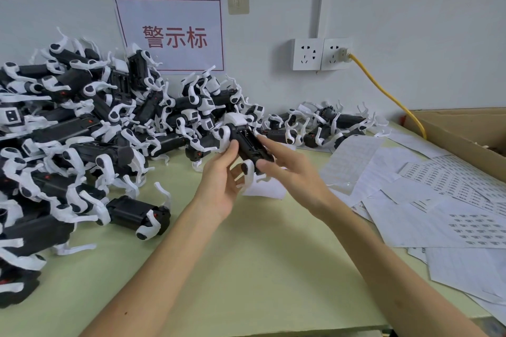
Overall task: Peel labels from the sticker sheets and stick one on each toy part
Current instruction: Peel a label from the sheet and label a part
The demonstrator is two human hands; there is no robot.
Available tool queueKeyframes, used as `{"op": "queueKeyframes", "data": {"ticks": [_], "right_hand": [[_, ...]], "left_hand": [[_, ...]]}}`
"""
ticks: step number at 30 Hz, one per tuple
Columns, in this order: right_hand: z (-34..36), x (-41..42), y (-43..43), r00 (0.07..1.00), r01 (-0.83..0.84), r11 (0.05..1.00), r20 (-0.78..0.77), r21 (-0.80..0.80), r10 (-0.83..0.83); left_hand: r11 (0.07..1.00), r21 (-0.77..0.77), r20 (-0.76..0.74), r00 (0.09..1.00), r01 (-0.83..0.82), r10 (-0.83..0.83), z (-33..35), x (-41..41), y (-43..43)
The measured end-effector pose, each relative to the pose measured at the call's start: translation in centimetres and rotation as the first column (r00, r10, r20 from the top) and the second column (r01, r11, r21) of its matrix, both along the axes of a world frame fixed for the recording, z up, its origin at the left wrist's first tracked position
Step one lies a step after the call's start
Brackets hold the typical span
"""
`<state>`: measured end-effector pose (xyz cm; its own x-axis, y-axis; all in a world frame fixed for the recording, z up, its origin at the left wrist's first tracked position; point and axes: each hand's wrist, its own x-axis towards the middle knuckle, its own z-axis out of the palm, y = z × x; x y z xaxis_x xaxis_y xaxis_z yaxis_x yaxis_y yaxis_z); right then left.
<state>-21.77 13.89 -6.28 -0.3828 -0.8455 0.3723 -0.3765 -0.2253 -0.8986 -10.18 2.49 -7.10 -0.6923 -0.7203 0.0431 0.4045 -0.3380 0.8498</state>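
A black-and-white toy robot-dog part (247,145) is held above the middle of the pale green table (246,268), its underside turned up. My left hand (220,180) grips it from the left and below, thumb against its side. My right hand (287,169) reaches in from the right with its forefinger laid along the black body and its thumb at the near end. Whether a label sits under the fingertips is hidden. Sticker sheets (449,216) lie spread on the right of the table, some printed with rows of small labels.
A big heap of the same toy parts (82,131) fills the left and back of the table. A few more (328,124) lie along the wall. A cardboard box (471,134) stands at the far right. A yellow cable (388,96) runs from the wall socket (335,53).
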Motion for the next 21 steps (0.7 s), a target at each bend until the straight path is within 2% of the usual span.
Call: {"op": "queueKeyframes", "data": {"ticks": [2,4,8,11,12,14,16,17,18,20,21], "right_hand": [[-0.3,0.5,-0.1,0.991,0.035,0.999,-0.128,0.021,-0.032],[-0.6,0.7,-0.3,0.987,0.065,0.998,-0.148,-0.012,-0.066],[-0.8,0.2,-0.3,0.976,0.129,0.990,-0.171,-0.058,-0.137],[-0.7,0.1,-0.2,0.974,0.092,0.993,-0.198,-0.078,-0.106],[-0.7,0.1,-0.2,0.981,0.055,0.995,-0.182,-0.085,-0.070],[-0.5,0.0,-0.4,0.998,0.030,0.995,-0.054,-0.094,-0.035],[-0.7,-0.9,-0.6,0.990,0.142,0.989,-0.003,-0.035,-0.142],[-0.9,-1.5,-0.6,0.972,0.224,0.974,-0.082,0.041,-0.220],[-1.2,-2.1,-0.6,0.932,0.309,0.940,-0.242,0.144,-0.269],[-1.9,-2.7,-0.6,0.809,0.411,0.842,-0.565,0.349,-0.161],[-2.3,-2.7,-0.6,0.770,0.418,0.799,-0.635,0.431,-0.061]], "left_hand": [[0.998,-0.006,0.034,0.998,-0.056,0.056,-0.2,0.0,-0.2],[0.997,-0.011,0.072,0.995,-0.071,0.072,-0.2,-0.2,-0.3],[0.998,0.063,0.156,0.988,0.010,-0.020,0.0,-0.1,0.0],[0.990,0.051,0.176,0.975,0.132,-0.139,0.1,0.2,0.1],[0.989,0.044,0.172,0.974,0.143,-0.148,0.2,0.2,0.1],[0.995,0.071,0.173,0.981,0.074,-0.085,0.3,0.1,0.0],[0.990,0.140,0.150,0.989,-0.014,-0.007,0.5,0.1,-0.4],[0.982,0.184,0.120,0.993,-0.033,0.011,0.6,0.2,-0.8],[0.974,0.225,0.081,0.997,-0.034,0.016,0.7,0.4,-1.1],[0.963,0.269,0.022,1.000,-0.024,0.019,0.7,0.9,-1.8],[0.960,0.281,0.003,1.000,-0.022,0.021,0.7,0.9,-2.0]]}}
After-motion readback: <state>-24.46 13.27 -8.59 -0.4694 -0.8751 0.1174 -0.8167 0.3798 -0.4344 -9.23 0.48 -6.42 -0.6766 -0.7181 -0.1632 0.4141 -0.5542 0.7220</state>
